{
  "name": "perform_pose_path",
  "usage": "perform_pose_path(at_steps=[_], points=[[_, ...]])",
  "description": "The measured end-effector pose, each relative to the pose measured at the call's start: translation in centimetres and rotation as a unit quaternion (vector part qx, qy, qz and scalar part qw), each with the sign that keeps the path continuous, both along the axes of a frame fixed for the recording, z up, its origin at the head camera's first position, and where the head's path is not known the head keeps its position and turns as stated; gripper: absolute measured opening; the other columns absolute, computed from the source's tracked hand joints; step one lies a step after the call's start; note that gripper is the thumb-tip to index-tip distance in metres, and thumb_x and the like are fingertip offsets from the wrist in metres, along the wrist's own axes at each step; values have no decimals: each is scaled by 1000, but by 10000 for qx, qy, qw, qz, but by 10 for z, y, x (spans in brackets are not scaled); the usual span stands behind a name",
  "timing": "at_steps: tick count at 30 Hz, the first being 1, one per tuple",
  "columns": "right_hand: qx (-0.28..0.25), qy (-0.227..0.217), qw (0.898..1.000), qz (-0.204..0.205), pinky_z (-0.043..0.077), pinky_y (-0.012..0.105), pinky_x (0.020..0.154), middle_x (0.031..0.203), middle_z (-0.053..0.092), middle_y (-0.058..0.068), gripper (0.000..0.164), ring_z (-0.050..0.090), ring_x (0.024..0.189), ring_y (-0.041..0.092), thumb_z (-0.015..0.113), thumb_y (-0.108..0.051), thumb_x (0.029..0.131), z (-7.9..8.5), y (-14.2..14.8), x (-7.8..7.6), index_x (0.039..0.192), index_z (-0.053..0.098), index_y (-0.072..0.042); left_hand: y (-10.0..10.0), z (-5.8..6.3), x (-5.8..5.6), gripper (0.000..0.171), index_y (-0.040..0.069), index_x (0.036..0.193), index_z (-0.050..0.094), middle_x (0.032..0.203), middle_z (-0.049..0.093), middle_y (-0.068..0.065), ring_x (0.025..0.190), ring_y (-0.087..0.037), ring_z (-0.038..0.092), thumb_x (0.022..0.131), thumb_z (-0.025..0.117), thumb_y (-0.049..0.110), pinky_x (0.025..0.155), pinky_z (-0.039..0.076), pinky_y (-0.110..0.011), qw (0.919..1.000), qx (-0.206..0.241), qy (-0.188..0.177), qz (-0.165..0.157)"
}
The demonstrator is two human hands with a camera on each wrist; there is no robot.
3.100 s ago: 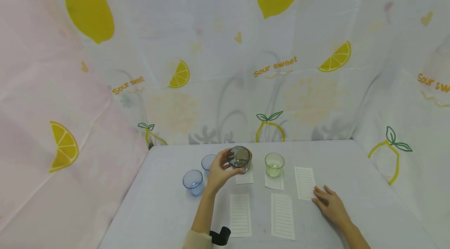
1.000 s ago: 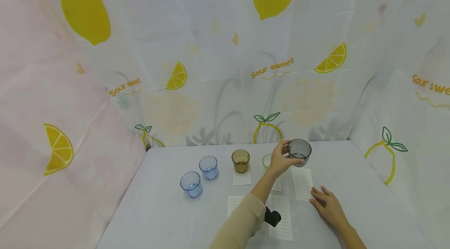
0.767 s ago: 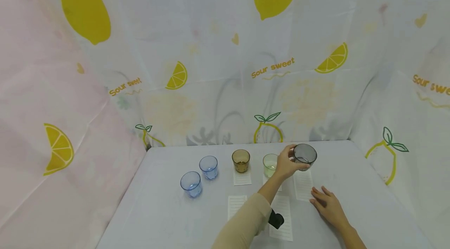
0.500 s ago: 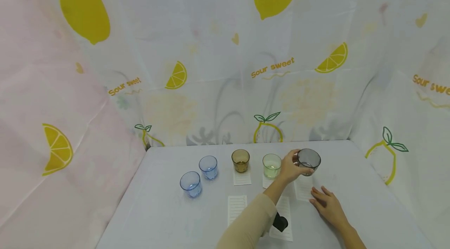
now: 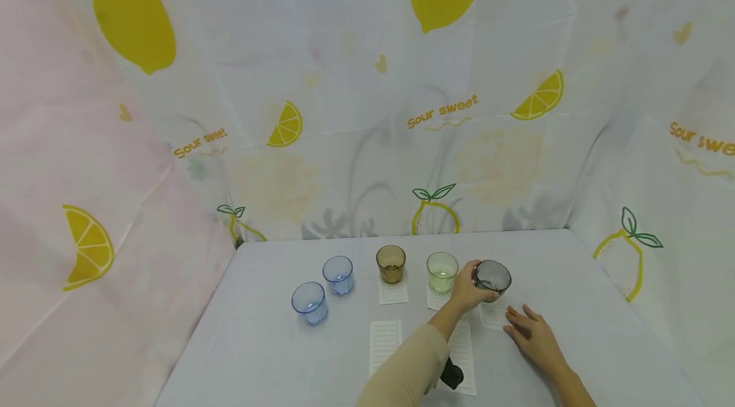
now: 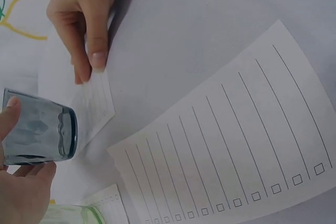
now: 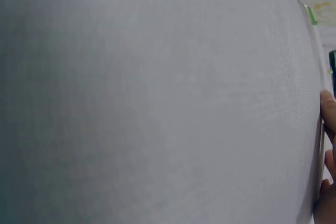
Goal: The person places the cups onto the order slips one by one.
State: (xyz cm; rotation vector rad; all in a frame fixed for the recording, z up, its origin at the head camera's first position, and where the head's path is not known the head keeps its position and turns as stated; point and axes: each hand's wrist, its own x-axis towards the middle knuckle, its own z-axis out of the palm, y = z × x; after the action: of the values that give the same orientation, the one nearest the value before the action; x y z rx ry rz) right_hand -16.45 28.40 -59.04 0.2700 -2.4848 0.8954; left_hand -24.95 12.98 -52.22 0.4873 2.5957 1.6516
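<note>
My left hand (image 5: 467, 289) grips a smoky grey glass tumbler (image 5: 495, 278) round its side, fingers behind and thumb in front. The tumbler is upright over a lined paper slip (image 5: 492, 318), which shows below it. In the left wrist view, the tumbler (image 6: 39, 129) has its base close over the paper. My right hand (image 5: 536, 340) rests on the table, with its fingertips on that same slip's near right corner; the fingers are loosely bent. Only the edge of the right hand (image 7: 328, 129) shows in the right wrist view.
A green glass (image 5: 442, 274) and an amber glass (image 5: 391, 265) stand on slips left of the hands. Two blue glasses (image 5: 309, 305) stand farther left. Nearer lie two longer slips, one partly under the left forearm (image 5: 408, 369). A lemon-print cloth (image 5: 344, 171) hangs behind the table.
My left hand has carried the grey glass from beside the amber glass rightward past the green one, then lowered it toward the slip at the right. The right hand has stayed put.
</note>
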Motion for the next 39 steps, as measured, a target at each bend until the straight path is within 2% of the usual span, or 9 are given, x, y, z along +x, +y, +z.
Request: perform_pose_path(at_steps=[8,12,15,19,23,31,39], points=[[34,-103,9999,-62,37,70,82,104,64,26,27,50,103,59,76,2,68,1,-1,0,93,69,10,-3,-10,1,68,0,125,52,113,64,-15,102,-20,60,66,85,9,86,48,-24,9998,-46,-169,-5],[47,-147,9998,-100,37,69,82,104,64,26,27,50,103,58,76,1,69,2,-1,1,94,69,10,-1,-9,1,69,2,126,52,112,64,-14,102,-20,60,66,85,11,86,48,-25,9996,-51,-269,12],[70,-120,9998,-103,38,69,81,104,64,26,27,50,103,58,76,2,68,2,0,1,93,69,10,0,-8,1,69,5,126,53,111,64,-10,98,-18,60,66,86,12,82,48,-23,9990,-141,-426,28],[100,-98,9999,-92,39,69,80,104,64,26,27,51,103,58,76,2,68,2,0,1,93,69,10,2,-7,2,70,8,127,55,99,64,-6,85,-10,57,65,86,12,71,47,-19,9981,-221,-572,2],[84,-118,9999,-84,40,70,79,104,65,26,27,51,103,58,76,1,69,1,-1,1,94,69,10,5,-8,3,71,7,128,56,91,65,-6,78,-6,55,64,86,9,66,45,-16,9982,-128,-575,-109],[115,-156,9998,-82,40,70,79,103,65,26,27,50,103,58,76,1,69,1,0,0,94,69,10,8,-12,5,70,9,128,57,93,65,-5,81,-7,57,65,86,10,67,46,-17,9983,-122,-562,-103],[91,-223,9997,-78,38,71,80,105,64,25,27,50,105,58,76,0,70,2,-1,1,95,69,10,7,-11,7,69,6,130,54,109,66,-10,96,-14,63,68,84,11,77,49,-19,9980,-9,-623,-131]])
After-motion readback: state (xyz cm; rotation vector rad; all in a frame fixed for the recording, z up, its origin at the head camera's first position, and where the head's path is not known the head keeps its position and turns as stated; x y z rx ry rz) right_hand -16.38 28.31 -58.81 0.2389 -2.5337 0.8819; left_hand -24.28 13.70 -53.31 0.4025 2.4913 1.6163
